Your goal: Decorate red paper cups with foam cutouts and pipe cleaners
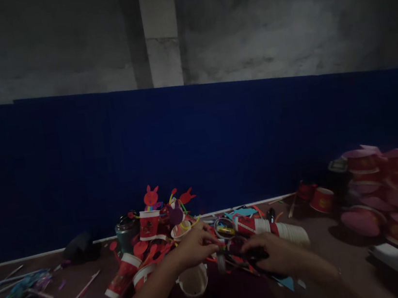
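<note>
My left hand (pixel 197 245) reaches in from the lower left, thumb and fingers pinched together on a small thing too blurred to name. Facing it, my right hand (pixel 271 253) is closed around a dark tool that looks like scissors (pixel 255 253), its tip pointing toward the left fingers. Below my left wrist stands a pale-mouthed paper cup (pixel 193 282). Just beyond the fingers lies a round clear container (pixel 225 228) with something yellow inside. A row of nested red and white paper cups (pixel 287 234) lies on its side behind my right hand.
Red paper cups with a rabbit cutout (pixel 150 195) crowd the left, beside a dark jar (pixel 124 234). Many red and pink cups (pixel 391 192) are heaped at right. Blue paper scraps (pixel 243 212) lie behind. A blue panel (pixel 199 149) borders the table's back.
</note>
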`<state>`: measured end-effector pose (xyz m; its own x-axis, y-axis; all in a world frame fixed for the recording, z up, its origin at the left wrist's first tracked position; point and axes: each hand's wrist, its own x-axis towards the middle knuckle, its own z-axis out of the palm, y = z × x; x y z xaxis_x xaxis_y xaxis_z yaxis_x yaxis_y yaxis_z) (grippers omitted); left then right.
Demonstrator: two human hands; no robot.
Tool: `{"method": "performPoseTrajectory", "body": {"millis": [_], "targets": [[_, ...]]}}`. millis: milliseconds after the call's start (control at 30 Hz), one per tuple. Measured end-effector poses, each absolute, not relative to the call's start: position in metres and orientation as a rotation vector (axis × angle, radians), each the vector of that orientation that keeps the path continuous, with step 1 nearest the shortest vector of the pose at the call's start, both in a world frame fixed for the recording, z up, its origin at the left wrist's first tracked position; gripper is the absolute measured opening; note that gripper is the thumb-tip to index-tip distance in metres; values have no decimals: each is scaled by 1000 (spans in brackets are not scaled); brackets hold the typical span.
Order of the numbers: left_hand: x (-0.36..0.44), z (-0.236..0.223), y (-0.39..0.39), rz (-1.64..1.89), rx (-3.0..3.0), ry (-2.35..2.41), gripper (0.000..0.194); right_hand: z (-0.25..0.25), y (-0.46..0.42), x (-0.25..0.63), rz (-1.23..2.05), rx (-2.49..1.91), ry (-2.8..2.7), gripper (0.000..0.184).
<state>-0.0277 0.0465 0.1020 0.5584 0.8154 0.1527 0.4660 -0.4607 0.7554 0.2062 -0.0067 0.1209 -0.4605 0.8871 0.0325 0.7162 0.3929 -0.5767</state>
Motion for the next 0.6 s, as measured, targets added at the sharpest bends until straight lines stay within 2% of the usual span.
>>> {"method": "performPoseTrajectory", "body": {"millis": [367,600], "targets": [[-21,104,53,721,2082,1002,17,111,-7,209,769,-1467,-2268,39],[-32,143,39,970,1864,1055,24,103,0,210,815,-1407,-2123,35]]}}
